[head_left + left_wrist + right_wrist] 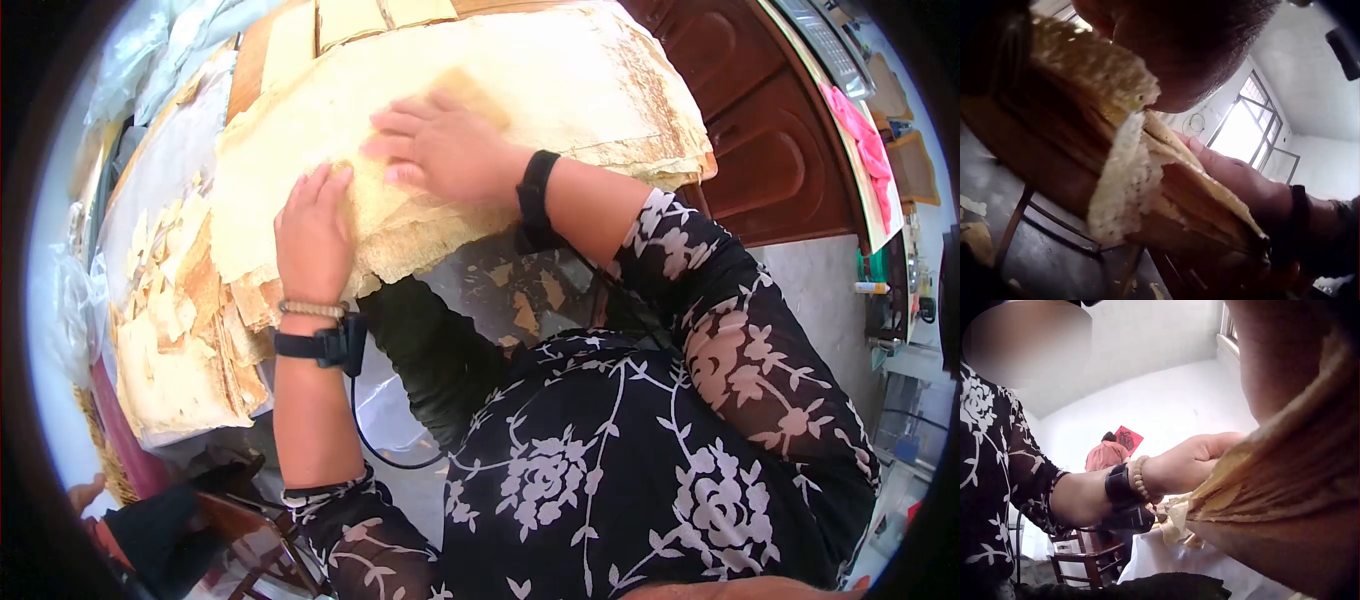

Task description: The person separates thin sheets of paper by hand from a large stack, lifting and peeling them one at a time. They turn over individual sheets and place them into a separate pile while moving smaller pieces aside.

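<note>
A large pale yellow sheet with ragged edges (560, 75) lies over the table in the head view. The left hand (315, 230) rests flat near its front edge, fingers pointing away from the body. To its right the right hand (445, 150), slightly blurred, lies on the sheet with fingers spread to the left. In the left wrist view the torn, layered edge (1125, 187) hangs beside the hand. From the right wrist view, the left hand (1188, 462) touches the sheet's edge (1285, 462).
Torn yellow pieces (175, 350) are heaped at the left. Smaller sheets (290, 45) lie at the table's far side. Dark red carved wood (760, 120) stands at the right. Scraps lie on the floor (470, 275). Another person (1107, 455) is beyond a wooden chair (1082, 559).
</note>
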A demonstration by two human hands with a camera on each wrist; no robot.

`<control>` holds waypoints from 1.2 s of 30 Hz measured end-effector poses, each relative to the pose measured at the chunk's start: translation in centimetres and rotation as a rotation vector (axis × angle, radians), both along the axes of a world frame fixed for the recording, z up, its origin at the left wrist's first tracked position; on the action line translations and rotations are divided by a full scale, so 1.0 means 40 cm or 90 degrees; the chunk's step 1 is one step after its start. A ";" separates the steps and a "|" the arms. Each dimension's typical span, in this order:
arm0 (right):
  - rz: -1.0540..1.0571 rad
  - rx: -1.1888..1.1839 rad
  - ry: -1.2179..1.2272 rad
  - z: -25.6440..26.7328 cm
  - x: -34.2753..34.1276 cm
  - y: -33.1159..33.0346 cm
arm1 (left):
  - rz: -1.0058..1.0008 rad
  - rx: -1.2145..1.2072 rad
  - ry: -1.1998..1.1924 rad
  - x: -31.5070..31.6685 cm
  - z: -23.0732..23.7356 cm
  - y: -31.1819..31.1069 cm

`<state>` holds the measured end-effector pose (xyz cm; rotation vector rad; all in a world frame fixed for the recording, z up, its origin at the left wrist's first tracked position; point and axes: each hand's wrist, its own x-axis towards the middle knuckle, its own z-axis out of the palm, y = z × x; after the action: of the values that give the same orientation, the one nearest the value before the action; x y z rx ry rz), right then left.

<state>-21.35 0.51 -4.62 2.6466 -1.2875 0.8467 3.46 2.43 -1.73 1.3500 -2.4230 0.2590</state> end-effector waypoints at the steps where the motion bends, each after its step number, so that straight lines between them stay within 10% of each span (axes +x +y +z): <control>1: -0.004 -0.005 -0.004 0.027 -0.003 0.013 | -0.016 0.049 0.018 0.005 0.016 -0.019; 3: -0.007 0.051 -0.395 0.092 -0.038 0.047 | -0.038 0.095 0.038 -0.010 0.053 -0.050; 5: -0.070 0.099 -0.446 0.140 -0.091 0.139 | 0.034 0.207 -0.029 -0.035 0.109 -0.062; 7: -0.034 0.540 -0.728 0.159 -0.116 0.230 | 0.006 0.179 0.021 -0.041 0.115 -0.090; 11: -0.077 0.797 -0.960 0.125 -0.107 0.320 | 0.103 0.363 0.034 -0.080 0.152 -0.142; 19: 0.024 0.875 -0.958 0.088 -0.138 0.331 | 0.106 0.774 0.409 -0.086 0.152 -0.145; 25: 0.360 0.948 -0.644 0.016 -0.210 0.370 | 0.063 0.580 0.578 -0.091 0.269 -0.242; 31: 0.284 1.114 -0.552 -0.233 -0.219 0.384 | 0.064 0.555 0.799 -0.104 0.311 -0.534; 36: 0.121 0.922 -0.203 -0.281 -0.227 0.337 | 0.065 0.571 0.762 -0.245 0.194 -0.778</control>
<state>-30.43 13.99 -15.88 3.7703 -2.4206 0.3139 -6.32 -28.68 6.05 1.2939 -1.3820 -1.3513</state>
